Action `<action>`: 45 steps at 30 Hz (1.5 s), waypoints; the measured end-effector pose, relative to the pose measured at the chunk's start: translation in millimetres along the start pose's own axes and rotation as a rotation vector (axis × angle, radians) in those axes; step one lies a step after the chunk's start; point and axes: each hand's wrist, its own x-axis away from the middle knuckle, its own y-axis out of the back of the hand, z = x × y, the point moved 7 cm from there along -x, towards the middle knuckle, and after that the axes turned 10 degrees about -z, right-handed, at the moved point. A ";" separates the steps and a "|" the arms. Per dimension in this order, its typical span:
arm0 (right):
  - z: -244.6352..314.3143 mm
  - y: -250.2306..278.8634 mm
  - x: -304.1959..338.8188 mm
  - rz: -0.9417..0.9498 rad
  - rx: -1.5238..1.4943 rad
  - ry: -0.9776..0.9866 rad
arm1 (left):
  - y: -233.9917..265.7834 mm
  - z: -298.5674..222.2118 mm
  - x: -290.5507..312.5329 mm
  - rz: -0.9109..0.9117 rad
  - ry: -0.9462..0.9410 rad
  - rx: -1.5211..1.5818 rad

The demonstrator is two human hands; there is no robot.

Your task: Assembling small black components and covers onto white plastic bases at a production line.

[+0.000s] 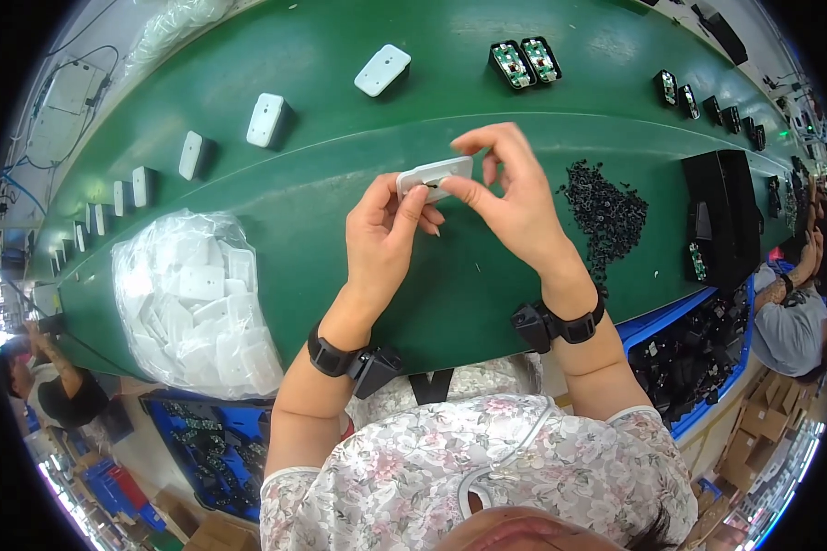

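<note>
A white plastic cover plate [455, 169] is held tilted above the green table, in front of my body. My left hand [383, 225] is closed on its left end, thumb on the near face and fingers behind. The thumb of my right hand [516, 202] touches the plate's near face, beside a small dark spot or part too small to make out. The right index finger is lifted apart from the thumb, slightly blurred at its tip. To the right of my right hand lies a pile of small black plastic parts [605, 213].
A clear bag of white cover plates [193, 312] lies at left. White-topped black housings [382, 71] stand along the far strip, with open housings holding green circuit boards [526, 62] further right. A black box [721, 211] and blue bins [689, 358] are at right. Co-workers sit at both sides.
</note>
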 end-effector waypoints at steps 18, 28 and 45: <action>-34.9 -30.4 3.7 0.304 -0.235 -0.248 | 16.9 15.6 -16.3 -0.024 0.155 0.014; -73.9 -7.1 -131.7 0.059 1.125 0.812 | 33.6 0.6 -29.7 -0.193 -0.350 -0.922; 9.2 0.0 -49.1 0.239 0.639 0.493 | 6.3 -21.6 -16.6 -0.022 -0.198 -0.104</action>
